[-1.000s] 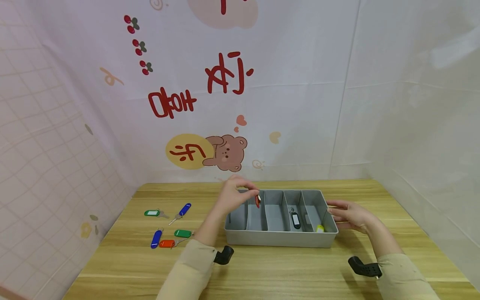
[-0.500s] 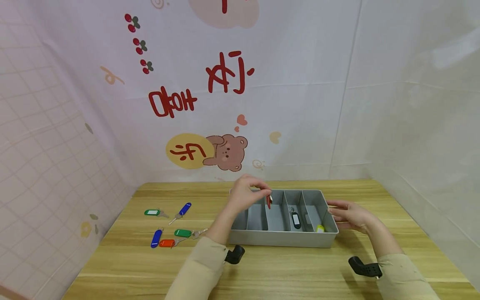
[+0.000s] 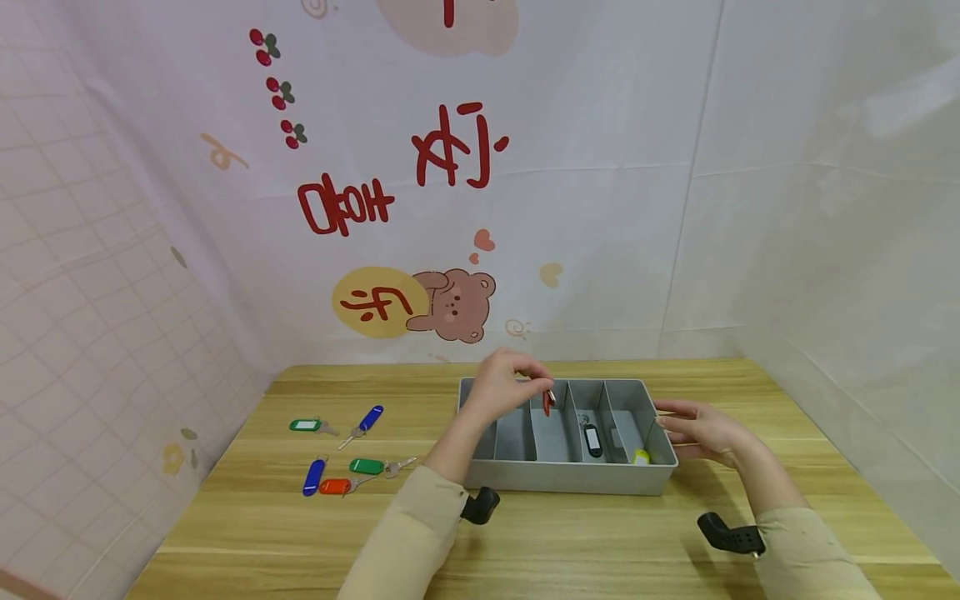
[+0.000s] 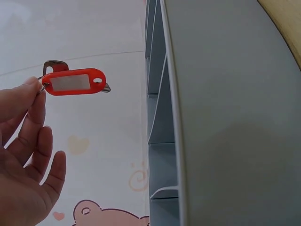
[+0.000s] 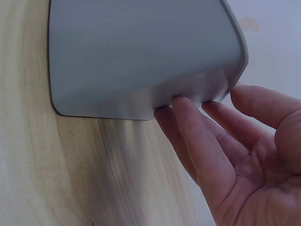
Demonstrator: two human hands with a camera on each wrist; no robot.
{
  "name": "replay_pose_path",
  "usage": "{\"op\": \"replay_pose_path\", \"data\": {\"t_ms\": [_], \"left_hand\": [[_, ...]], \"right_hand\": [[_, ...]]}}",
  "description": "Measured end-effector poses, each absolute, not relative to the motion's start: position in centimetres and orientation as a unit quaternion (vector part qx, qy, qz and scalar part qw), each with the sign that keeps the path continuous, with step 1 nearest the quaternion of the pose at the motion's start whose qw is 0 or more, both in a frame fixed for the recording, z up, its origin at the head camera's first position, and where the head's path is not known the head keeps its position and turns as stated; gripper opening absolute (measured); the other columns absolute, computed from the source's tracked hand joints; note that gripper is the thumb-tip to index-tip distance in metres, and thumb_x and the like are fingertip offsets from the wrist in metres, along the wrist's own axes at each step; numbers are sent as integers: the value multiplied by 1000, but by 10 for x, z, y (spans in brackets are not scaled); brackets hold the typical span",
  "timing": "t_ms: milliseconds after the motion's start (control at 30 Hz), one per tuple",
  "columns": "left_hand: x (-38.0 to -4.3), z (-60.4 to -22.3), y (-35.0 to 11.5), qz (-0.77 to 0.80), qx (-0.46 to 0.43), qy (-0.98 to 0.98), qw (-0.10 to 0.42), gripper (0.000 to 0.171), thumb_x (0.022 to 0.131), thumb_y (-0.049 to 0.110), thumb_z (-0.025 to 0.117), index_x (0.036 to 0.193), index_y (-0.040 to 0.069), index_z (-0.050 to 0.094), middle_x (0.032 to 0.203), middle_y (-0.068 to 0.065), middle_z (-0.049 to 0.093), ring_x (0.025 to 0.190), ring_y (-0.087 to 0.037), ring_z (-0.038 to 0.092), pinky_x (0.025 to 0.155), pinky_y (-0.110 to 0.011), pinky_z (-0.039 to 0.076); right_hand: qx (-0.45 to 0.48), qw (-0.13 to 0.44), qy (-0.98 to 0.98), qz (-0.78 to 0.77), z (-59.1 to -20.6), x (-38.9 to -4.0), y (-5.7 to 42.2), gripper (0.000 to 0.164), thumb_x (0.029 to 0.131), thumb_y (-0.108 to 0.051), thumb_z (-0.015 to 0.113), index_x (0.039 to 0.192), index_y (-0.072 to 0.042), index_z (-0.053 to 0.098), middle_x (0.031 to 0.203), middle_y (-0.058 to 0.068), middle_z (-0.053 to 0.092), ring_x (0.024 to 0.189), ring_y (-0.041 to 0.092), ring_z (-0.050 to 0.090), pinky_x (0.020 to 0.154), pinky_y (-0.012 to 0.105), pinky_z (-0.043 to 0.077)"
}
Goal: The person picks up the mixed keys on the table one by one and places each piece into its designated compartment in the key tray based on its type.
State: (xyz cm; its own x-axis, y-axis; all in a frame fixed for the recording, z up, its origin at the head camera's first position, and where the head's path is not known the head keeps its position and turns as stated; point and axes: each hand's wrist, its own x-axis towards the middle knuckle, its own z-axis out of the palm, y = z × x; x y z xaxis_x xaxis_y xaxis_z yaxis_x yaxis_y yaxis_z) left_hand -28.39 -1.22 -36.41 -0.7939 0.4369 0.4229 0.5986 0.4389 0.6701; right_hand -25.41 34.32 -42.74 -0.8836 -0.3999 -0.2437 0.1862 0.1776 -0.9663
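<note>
My left hand [image 3: 504,387] pinches the metal ring of a red key tag [image 4: 70,82] between thumb and index finger. A key hangs behind the tag, mostly hidden by it. Tag and key hang over the middle compartment of a grey divided tray [image 3: 558,477]. At the tray's right end my right hand [image 3: 701,432] rests its extended fingertips against the outer wall, as the right wrist view shows. Inside the tray, a black key tag [image 3: 593,441] lies in the compartment right of the middle, and a yellow key tag [image 3: 641,457] in the rightmost one.
On the wooden table [image 3: 570,550], left of the tray, lie several tagged keys: a green tag [image 3: 305,425], a blue tag [image 3: 371,418], another blue tag [image 3: 314,477], a second green tag [image 3: 366,467] and an orange tag [image 3: 334,486]. A printed cloth [image 3: 600,208] hangs behind.
My left hand has carried the red key tag rightward, from above the compartment left of the middle to above the middle one. My right hand has stayed at the tray's end.
</note>
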Motion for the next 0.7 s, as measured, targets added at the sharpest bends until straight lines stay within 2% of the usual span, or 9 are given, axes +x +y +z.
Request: {"op": "replay_pose_path", "data": {"t_ms": [233, 500, 700], "left_hand": [[-288, -365, -6, -429, -310, -846, 65, 6, 89, 14, 75, 86, 14, 79, 79, 11, 71, 84, -8, 64, 76, -28, 49], [-292, -367, -1, -406, -288, -866, 37, 5, 89, 17, 76, 86, 18, 79, 79, 12, 69, 72, -5, 59, 67, -25, 47], [-294, -367, 1, -401, -279, -872, 20, 5, 90, 18, 75, 87, 17, 79, 79, 11, 69, 71, -5, 59, 65, -25, 47]], "right_hand": [[-75, 230, 728, -642, -428, -255, 344, 65, 104, -10, 50, 148, 18, 12, 126, 13, 61, 107, 26, 66, 89, 47, 53], [-72, 231, 727, -642, -429, -255, 343, 66, 104, -10, 50, 149, 18, 10, 127, 15, 61, 107, 25, 66, 90, 47, 52], [-71, 228, 734, -636, -429, -255, 344, 66, 104, -12, 51, 149, 18, 12, 127, 15, 61, 106, 25, 66, 89, 46, 53]]}}
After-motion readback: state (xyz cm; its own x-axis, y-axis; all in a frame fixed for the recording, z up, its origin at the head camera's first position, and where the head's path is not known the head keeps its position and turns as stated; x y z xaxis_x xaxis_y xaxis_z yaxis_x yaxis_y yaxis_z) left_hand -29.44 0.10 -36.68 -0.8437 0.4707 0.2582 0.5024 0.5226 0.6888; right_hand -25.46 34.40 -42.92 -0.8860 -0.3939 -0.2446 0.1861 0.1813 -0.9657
